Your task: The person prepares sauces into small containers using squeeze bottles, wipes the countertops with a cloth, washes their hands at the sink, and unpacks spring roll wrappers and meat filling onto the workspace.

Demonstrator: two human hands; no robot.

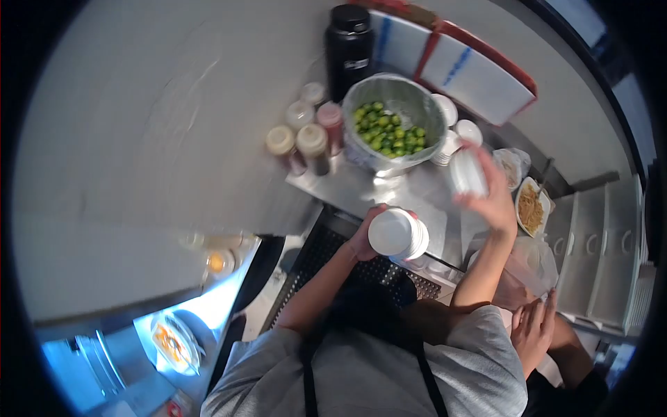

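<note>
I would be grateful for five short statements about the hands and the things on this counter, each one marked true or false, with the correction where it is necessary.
1. The left hand holds a stack of white containers. True.
2. Only the left hand holds something. False: the right hand holds a white item too, blurred in the picture.
3. A lined tub contains round green fruits. True.
4. The capped bottles stand to the right of the tub in the picture. False: the capped bottles stand to its left.
5. A black jar stands near the tub. True.
</note>
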